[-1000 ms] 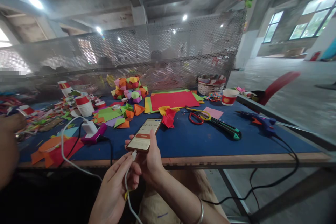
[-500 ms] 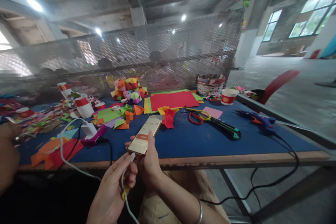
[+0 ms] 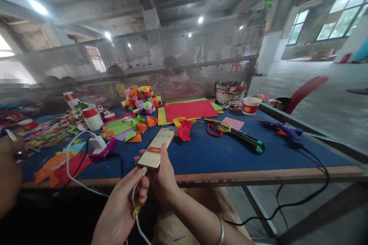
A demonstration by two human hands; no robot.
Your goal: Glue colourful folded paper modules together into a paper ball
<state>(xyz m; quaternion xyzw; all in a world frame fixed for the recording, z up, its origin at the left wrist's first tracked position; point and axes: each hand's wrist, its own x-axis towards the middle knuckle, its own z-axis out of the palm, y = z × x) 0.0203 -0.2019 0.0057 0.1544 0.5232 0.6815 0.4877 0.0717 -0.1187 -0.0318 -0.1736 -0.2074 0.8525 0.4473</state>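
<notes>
1. Two hands work at the lower middle of the frame: the right hand point(image 3: 166, 178) holds the phone point(image 3: 152, 152), the left hand point(image 3: 122, 203) pinches the plug point(image 3: 144, 171).
2. The phone lies in the right palm, fingertips showing past its left edge and the thumb along its right side; its lit face tilts up, probably so it can be read. It sits over the near edge of the table point(image 3: 207, 157).
3. The plug is pinched at its end, likely for fine control, at the phone's bottom edge; whether it is seated cannot be told. Its cable point(image 3: 138, 224), with a yellow tie point(image 3: 137, 211), drops to the bottom of the frame.
4. The right forearm slants in from the lower right, a bracelet point(image 3: 221, 231) at the wrist, palm turned up. The left hand rises from the bottom edge, fingers curled.
5. Just beyond the phone lies a paper flower point(image 3: 185, 129); right of it, scissors point(image 3: 215, 129) and a knife point(image 3: 247, 142). Farther right rests a glue gun point(image 3: 286, 133), its tip pointing left.
6. At middle left, a charger point(image 3: 98, 141) stands in a purple strip point(image 3: 102, 151), seemingly placed within cable reach.
7. At the left edge is another person's hand point(image 3: 10, 176), blurred.
</notes>
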